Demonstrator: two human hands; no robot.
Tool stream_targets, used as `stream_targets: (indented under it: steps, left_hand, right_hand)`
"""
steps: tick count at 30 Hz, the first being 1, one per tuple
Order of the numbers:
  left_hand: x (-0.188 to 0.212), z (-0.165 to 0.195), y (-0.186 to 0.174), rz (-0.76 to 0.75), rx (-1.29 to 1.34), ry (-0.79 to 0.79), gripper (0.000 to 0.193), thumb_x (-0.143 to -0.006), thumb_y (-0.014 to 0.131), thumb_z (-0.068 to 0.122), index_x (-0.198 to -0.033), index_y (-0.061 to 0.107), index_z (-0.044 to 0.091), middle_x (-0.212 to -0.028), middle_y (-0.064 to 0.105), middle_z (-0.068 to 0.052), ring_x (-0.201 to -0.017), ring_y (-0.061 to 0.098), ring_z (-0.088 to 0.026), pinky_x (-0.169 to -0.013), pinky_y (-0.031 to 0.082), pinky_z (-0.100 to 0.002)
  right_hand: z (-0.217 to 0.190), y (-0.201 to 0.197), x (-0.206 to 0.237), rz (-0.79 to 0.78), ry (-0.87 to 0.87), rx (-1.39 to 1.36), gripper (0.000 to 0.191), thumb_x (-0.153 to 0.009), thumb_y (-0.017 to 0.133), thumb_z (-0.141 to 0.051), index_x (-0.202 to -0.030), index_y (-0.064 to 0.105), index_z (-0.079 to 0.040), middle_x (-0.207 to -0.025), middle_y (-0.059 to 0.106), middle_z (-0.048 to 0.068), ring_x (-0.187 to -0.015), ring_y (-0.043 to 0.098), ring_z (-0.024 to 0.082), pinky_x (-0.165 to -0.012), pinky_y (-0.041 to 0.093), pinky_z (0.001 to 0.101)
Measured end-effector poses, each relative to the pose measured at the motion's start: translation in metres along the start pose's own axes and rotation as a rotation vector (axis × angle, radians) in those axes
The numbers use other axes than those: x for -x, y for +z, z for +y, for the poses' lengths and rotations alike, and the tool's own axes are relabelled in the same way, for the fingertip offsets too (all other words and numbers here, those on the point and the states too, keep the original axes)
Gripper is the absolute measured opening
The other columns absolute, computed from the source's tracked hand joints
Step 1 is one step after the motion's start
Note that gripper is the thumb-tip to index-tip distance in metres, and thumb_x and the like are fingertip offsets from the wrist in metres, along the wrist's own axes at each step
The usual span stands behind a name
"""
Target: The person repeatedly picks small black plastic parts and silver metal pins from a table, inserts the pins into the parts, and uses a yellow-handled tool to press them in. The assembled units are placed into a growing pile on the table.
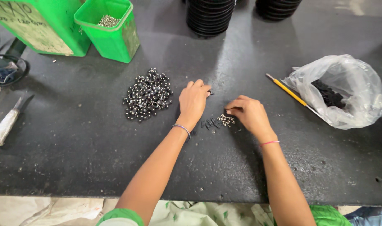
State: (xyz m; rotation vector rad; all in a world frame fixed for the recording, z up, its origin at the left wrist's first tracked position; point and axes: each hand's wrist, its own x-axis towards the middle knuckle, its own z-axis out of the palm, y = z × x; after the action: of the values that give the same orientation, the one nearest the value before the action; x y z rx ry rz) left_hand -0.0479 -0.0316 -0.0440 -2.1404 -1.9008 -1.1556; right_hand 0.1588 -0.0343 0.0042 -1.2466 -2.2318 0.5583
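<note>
1. left hand (pixel 194 100) pinches a tiny black part (pixel 210 92) on the dark counter (pixel 74 142)
2. right hand (pixel 248 113), fingers curled narrow, touches small silver screws (pixel 225 120)
3. heap of black silver-tipped pieces (pixel 148 95) lies left

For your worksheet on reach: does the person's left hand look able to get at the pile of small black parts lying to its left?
Probably yes. The left hand rests on the dark table just beside the pile of small black parts, with only bare tabletop between them.
</note>
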Motion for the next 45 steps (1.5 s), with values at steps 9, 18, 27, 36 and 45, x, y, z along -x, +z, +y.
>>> stream_targets:
  steps: [9,18,27,36,45]
  left_hand:
    - [-0.008,0.001,0.014,-0.042,0.035,-0.031,0.008,-0.079,0.078,0.015,-0.086,0.075,0.014,-0.089,0.065,-0.002,-0.089,0.063,-0.028,-0.072,0.052,-0.043]
    - [-0.012,0.015,0.008,-0.129,0.097,0.019,0.008,-0.078,0.079,0.010,-0.085,0.075,0.010,-0.093,0.068,-0.006,-0.092,0.064,-0.029,-0.076,0.053,-0.042]
    - [0.034,0.034,-0.016,-0.114,0.702,-0.434,0.021,-0.083,0.075,0.004,-0.103,0.076,0.001,-0.090,0.080,-0.012,-0.080,0.077,-0.015,-0.073,0.060,-0.027]
    - [0.038,0.018,-0.023,-0.089,0.794,-0.495,0.021,-0.085,0.077,0.007,-0.104,0.077,0.001,-0.093,0.081,-0.009,-0.083,0.077,-0.013,-0.076,0.060,-0.026]
    - [0.025,-0.011,-0.025,-0.120,0.890,-0.472,0.013,-0.088,0.074,0.003,-0.100,0.076,0.000,-0.091,0.081,-0.008,-0.083,0.076,-0.012,-0.076,0.060,-0.026]
  right_hand:
    - [0.002,0.005,0.006,0.039,-0.055,0.115,0.006,-0.083,0.076,-0.014,-0.089,0.076,-0.012,-0.085,0.069,0.006,-0.081,0.068,0.028,-0.072,0.053,0.0397]
    - [0.012,0.009,0.010,0.173,0.062,-0.124,0.015,-0.086,0.079,-0.015,-0.099,0.077,-0.007,-0.096,0.076,0.010,-0.081,0.073,0.023,-0.076,0.056,0.0338]
    - [-0.004,0.015,0.012,0.158,0.144,-0.355,0.014,-0.089,0.079,-0.013,-0.098,0.076,-0.003,-0.084,0.076,0.004,-0.075,0.067,0.007,-0.070,0.054,0.0248]
    - [-0.023,0.028,-0.003,0.107,0.135,-0.400,0.012,-0.088,0.079,-0.010,-0.097,0.076,-0.003,-0.083,0.075,0.002,-0.074,0.065,0.005,-0.068,0.053,0.0229]
    - [-0.006,0.061,-0.029,0.071,0.163,-0.681,0.012,-0.091,0.074,-0.003,-0.102,0.072,0.002,-0.090,0.076,0.003,-0.083,0.072,0.007,-0.076,0.059,0.0217]
